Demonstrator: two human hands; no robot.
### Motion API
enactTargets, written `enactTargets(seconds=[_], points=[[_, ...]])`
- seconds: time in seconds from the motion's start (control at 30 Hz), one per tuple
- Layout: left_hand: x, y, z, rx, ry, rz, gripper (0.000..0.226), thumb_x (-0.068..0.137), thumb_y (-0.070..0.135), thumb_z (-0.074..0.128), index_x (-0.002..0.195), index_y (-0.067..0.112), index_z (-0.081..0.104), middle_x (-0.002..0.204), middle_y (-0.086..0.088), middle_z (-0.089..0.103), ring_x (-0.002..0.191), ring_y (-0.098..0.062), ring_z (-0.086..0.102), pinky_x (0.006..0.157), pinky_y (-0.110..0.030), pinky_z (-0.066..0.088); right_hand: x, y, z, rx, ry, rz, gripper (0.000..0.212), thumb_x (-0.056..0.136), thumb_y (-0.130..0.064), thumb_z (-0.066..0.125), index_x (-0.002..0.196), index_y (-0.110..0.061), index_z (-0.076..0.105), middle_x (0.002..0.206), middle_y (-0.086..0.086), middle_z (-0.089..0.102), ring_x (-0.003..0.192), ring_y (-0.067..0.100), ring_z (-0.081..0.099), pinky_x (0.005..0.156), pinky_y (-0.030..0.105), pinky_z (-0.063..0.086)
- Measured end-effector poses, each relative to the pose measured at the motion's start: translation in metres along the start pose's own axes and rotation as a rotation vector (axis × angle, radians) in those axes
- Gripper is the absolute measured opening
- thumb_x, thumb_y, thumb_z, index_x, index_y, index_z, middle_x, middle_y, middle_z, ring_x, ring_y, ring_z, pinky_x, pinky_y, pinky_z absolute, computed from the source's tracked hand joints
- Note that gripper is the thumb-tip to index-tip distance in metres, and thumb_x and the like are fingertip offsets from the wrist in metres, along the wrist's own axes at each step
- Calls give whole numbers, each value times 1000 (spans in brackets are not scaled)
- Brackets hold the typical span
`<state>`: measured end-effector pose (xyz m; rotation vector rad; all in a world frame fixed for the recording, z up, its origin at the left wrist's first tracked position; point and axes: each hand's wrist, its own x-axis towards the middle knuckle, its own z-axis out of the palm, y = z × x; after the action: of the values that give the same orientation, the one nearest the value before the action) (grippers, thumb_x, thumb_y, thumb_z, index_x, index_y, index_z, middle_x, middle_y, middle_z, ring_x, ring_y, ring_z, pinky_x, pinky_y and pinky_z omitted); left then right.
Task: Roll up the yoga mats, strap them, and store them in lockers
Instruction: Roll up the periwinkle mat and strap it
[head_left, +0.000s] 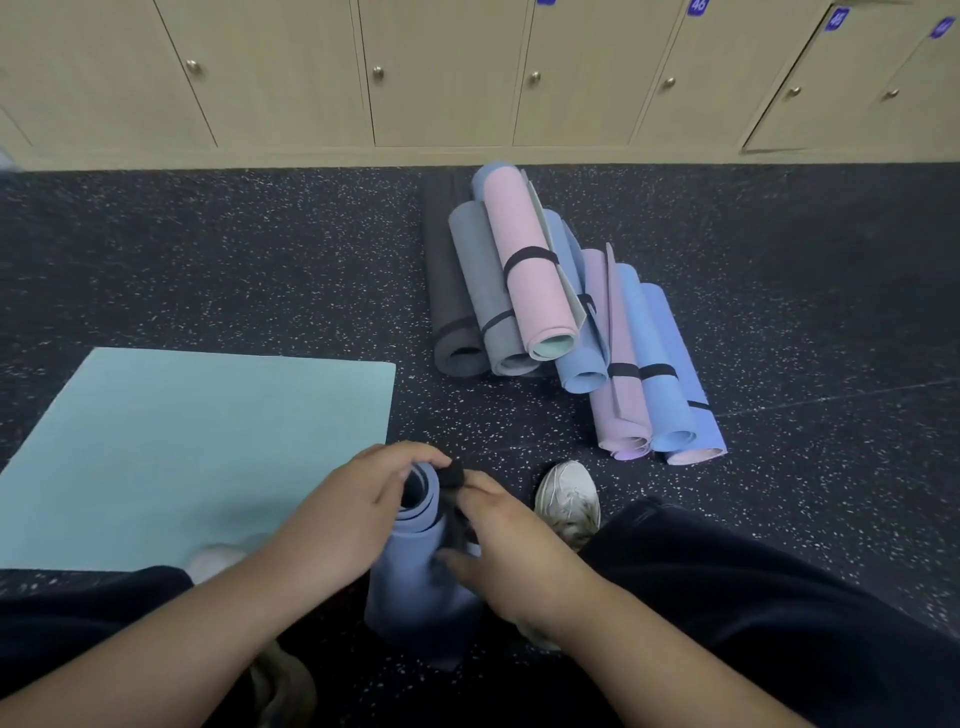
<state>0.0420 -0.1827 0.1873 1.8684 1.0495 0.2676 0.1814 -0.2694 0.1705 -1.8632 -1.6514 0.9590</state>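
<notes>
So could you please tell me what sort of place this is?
Probably a gym or yoga studio changing area: numbered lockers line the wall, the floor is speckled rubber, and strapped rolled mats lie piled on it.

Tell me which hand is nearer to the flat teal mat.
Left. The left hand grips the rolled blue mat beside the teal mat's edge; the right hand is on the roll's far side.

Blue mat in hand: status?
Left hand grips rolled blue mat at its top. Right hand pinches black strap against it. Strap not yet round. Nothing in the way.
</notes>
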Motion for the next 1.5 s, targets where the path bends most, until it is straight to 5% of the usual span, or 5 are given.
enactTargets(seconds=[0.3,0.63,0.9,1.33,1.5], points=[[0,7,-17,111,-162,-38,53,99,5,35,116,54,45,55,23,55,47,-2,41,64,-24,48,0,-8,1,-239,176,33,20,90,-24,61,98,-6,64,108,3,48,96,25,56,83,36,41],[9,-6,-25,349,-77,31,56,89,-5,37,129,33,48,99,-1,53,87,-19,51,75,-25,39,3,-18,6,-238,373,-192,12,77,-21,62,70,-12,63,90,0,60,61,19,59,57,26,39],[-2,-2,-12,214,-197,158,63,70,71,43,127,44,36,116,20,46,108,8,43,87,-3,30,5,-4,-3,-48,404,-103,14,77,-16,59,85,-9,70,97,-3,60,84,12,55,72,25,44],[-7,-8,-1,143,-97,126,110,55,51,69,127,68,-13,122,18,39,107,-1,51,93,-17,40,3,-18,-4,305,326,-8,53,86,8,49,134,-13,47,110,-21,39,100,-5,60,81,12,47],[-8,-9,5,297,-64,162,82,59,50,68,133,32,38,112,12,19,102,-6,50,87,-8,33,4,-17,-4,276,336,-22,51,88,4,50,134,-16,48,111,-24,40,100,7,63,90,21,49]])
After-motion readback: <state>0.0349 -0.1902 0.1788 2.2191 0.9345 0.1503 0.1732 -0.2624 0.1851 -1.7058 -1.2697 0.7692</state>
